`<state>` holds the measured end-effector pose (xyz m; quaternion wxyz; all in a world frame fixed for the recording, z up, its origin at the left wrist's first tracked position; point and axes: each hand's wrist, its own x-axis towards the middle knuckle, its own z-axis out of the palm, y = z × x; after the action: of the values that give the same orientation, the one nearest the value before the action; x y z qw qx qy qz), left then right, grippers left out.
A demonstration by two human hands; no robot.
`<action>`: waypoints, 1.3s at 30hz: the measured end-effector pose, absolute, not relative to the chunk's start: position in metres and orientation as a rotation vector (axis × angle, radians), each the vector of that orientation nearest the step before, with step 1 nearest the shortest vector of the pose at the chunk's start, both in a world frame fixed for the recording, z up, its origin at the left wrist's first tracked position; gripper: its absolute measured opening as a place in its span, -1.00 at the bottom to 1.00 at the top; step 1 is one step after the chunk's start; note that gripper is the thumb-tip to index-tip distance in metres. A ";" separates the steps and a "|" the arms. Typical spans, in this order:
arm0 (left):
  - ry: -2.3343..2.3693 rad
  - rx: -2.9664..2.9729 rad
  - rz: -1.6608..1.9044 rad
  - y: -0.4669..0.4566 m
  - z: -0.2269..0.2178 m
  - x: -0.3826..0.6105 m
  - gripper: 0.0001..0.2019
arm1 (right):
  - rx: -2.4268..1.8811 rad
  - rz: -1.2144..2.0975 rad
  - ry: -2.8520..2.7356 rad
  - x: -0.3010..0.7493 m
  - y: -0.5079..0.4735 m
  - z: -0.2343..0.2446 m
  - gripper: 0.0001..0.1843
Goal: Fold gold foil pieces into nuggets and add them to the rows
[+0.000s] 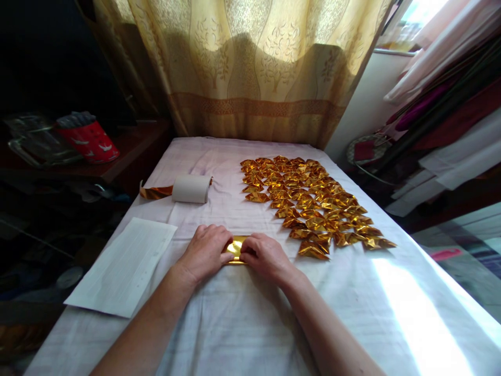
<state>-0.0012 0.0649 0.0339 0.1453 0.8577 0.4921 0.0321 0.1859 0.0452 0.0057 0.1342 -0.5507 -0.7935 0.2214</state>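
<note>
A strip of shiny gold foil paper (237,247) lies on the white-covered table in front of me, with a straight folded edge along its near side. My left hand (209,247) grips its left end, fingers curled over the top and thumb at the near edge. On the other end my right hand (267,256) is closed in the same way, fingertips bent onto the foil. Both ends of the strip are hidden under my hands. To the right stand rows of folded gold foil ingots (309,203), the closest a little beyond my right hand.
A white cardboard tube (190,189) with gold foil sticking out lies at the back left. Nearer, a white printed sheet (125,266) rests by the left edge. A red patterned cup (89,140) stands on a dark side cabinet. Hanging clothes (450,115) crowd the right side.
</note>
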 end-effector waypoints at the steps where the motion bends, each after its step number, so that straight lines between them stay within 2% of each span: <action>1: 1.415 2.476 0.094 0.064 0.033 -0.001 -0.86 | -1.599 0.631 -2.298 0.186 0.043 0.006 -0.94; 21: 1.436 2.482 0.057 0.060 0.031 0.002 -0.76 | -1.696 0.574 -2.246 0.219 0.023 0.001 -0.99; 26: 1.694 2.498 0.047 0.048 0.026 0.026 -0.54 | -1.688 0.569 -2.218 0.219 0.023 -0.001 -0.96; 30: 1.791 2.491 0.046 0.040 0.021 0.038 -0.47 | -1.692 0.569 -2.212 0.218 0.022 -0.001 -0.96; 34: 1.778 2.509 0.040 0.040 0.023 0.036 -0.49 | -1.698 0.549 -2.229 0.219 0.023 -0.001 -0.94; 39: 1.675 2.474 -0.023 0.046 0.031 0.024 -0.61 | -1.670 0.558 -2.221 0.220 0.023 -0.002 -0.95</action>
<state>0.0241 0.0458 0.0307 0.0769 0.8256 0.5590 -0.0075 0.2195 0.0230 -0.0022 0.1530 -0.5824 -0.7744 0.1944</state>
